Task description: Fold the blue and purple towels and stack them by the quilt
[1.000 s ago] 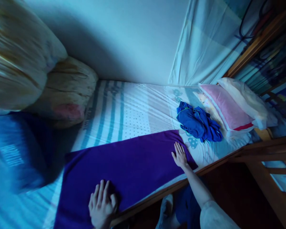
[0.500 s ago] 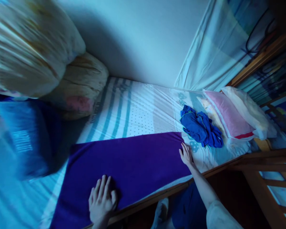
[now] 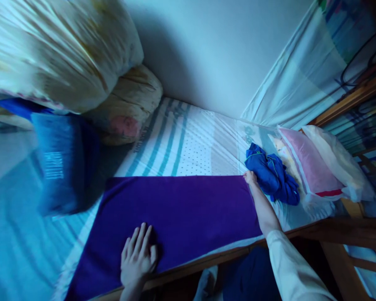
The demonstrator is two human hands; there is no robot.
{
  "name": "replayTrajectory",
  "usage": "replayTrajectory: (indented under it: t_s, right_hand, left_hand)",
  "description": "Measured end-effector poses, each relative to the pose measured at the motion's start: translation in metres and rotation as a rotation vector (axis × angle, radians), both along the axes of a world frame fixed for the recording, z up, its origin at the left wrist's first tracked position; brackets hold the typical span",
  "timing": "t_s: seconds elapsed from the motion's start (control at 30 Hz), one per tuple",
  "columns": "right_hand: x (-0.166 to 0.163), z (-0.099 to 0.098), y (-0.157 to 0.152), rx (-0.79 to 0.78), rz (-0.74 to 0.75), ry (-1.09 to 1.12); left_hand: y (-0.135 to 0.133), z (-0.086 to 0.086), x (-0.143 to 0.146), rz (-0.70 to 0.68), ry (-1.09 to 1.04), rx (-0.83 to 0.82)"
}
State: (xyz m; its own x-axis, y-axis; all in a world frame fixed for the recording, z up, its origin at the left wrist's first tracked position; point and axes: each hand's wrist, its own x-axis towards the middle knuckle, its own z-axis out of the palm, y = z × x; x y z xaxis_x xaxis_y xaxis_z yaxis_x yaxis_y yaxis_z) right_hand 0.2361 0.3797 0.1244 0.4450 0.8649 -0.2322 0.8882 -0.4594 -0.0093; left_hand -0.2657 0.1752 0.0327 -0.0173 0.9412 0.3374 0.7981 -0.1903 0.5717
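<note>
A purple towel [image 3: 181,213] lies spread flat along the near side of a bed with a striped sheet [image 3: 188,142]. My left hand [image 3: 138,257] rests flat on the towel's near edge, fingers stretched out. My right hand [image 3: 250,177] reaches across to the towel's far right corner, fingers curled at the corner as if pinching it. Whether cloth is in them is not clear. A crumpled blue garment [image 3: 271,175] lies just right of that hand.
A pink pillow [image 3: 307,163] and a white one [image 3: 338,165] lie at the right end. Large bundled bedding [image 3: 59,50], a yellowish cushion [image 3: 130,108] and a blue cloth [image 3: 62,159] are piled at the left. A wooden bed rail [image 3: 347,228] runs along the near side.
My right hand has slid from the towel's near right edge up to its far right corner. The view has shifted rightward. My left hand stays put.
</note>
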Motion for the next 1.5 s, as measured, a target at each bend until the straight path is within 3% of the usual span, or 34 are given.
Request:
replayTrajectory:
  t_s: [0.1,0.17,0.27,0.33,0.4,0.57,0.67,0.8,0.9,1.0,1.1,1.17,1.27,1.4,1.5]
  right_hand:
    - [-0.013,-0.005,-0.003,0.036,-0.027,-0.048]
    - [-0.036,-0.019,-0.018,0.147,-0.001,-0.089]
    - [-0.08,-0.051,-0.057,0.359,0.21,-0.103]
    - [-0.097,-0.072,-0.084,0.341,0.41,-0.05]
    - [-0.095,-0.083,-0.099,0.292,0.485,-0.015]
    - [-0.037,-0.069,-0.079,0.224,0.295,-0.01]
    - [-0.028,-0.06,-0.072,0.239,0.258,-0.017]
    - [-0.05,-0.071,-0.126,0.371,0.397,-0.028]
    - [-0.045,-0.079,-0.181,0.323,0.536,0.025]
    - [-0.023,-0.074,-0.205,0.335,0.335,-0.029]
    - [-0.024,-0.061,-0.199,0.352,0.153,-0.107]
    - [-0.055,-0.055,-0.191,0.395,0.118,-0.146]
    - [-0.142,-0.055,-0.191,0.468,0.183,-0.098]
    - [-0.273,-0.067,-0.204,0.464,0.363,0.142]
    - [-0.327,-0.078,-0.203,0.423,0.36,0.219]
  left_hand:
    - [0.0,-0.001,0.0,0.003,0.007,-0.003]
    - [0.0,-0.001,-0.001,0.002,0.016,0.002]
    - [0.0,-0.001,-0.001,-0.006,0.02,0.008]
    - [0.0,0.0,-0.001,-0.009,0.02,0.011]
    - [0.0,0.001,-0.001,-0.01,0.021,0.006]
    - [0.0,0.004,0.0,-0.003,0.03,-0.005]
    - [0.0,0.004,0.0,0.0,0.036,0.004]
    - [0.0,0.001,0.0,-0.005,0.054,0.016]
    - [-0.001,-0.001,-0.001,-0.01,0.064,0.012]
    - [-0.001,-0.004,-0.002,-0.008,0.066,0.004]
    - [-0.001,-0.007,-0.002,0.005,0.073,-0.027]
    - [-0.001,-0.008,-0.002,0.006,0.089,-0.057]
    - [0.001,-0.008,-0.002,0.006,0.112,-0.084]
    - [0.001,-0.008,-0.003,0.017,0.14,-0.124]
    - [0.0,-0.009,-0.004,0.011,0.168,-0.128]
